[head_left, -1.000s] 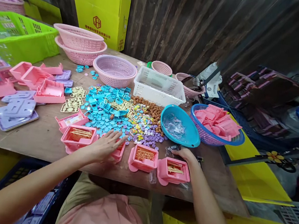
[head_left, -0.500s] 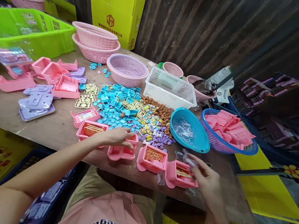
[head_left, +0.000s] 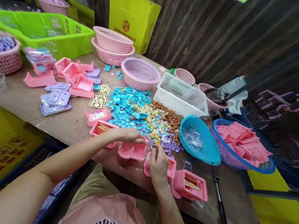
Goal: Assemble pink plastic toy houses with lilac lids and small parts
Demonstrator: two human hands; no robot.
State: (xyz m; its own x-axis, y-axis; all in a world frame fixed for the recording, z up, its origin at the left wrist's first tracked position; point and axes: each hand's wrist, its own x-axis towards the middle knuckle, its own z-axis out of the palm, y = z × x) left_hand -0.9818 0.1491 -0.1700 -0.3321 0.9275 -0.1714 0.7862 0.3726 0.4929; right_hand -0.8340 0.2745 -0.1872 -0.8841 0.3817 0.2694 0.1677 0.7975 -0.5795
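Several pink plastic boxes stand in a row along the table's front edge. My left hand [head_left: 131,135] reaches over the second pink box [head_left: 132,151], palm down, its fingers stretched to the right and nothing visible in them. Close by, my right hand [head_left: 159,164] hangs in front of the third pink box [head_left: 171,169] and partly hides it. Its fingers are curled together; a small pale or clear bit shows at their tips, too unclear to name. Tan frame-like plastic parts lie in the leftmost box [head_left: 96,131] and the rightmost box [head_left: 195,195].
Behind the boxes spread small turquoise parts [head_left: 127,103], brown pieces [head_left: 169,118] and purple pieces [head_left: 169,142]. To their right are a blue bowl [head_left: 210,155] of clear parts, a blue basket [head_left: 265,167] of pink parts and a hammer [head_left: 222,209]. A white basket [head_left: 181,99] stands behind.
My right hand has moved left from the rightmost box to beside my left hand, uncovering the hammer. My left hand stays over the second box. The view has shifted a little.
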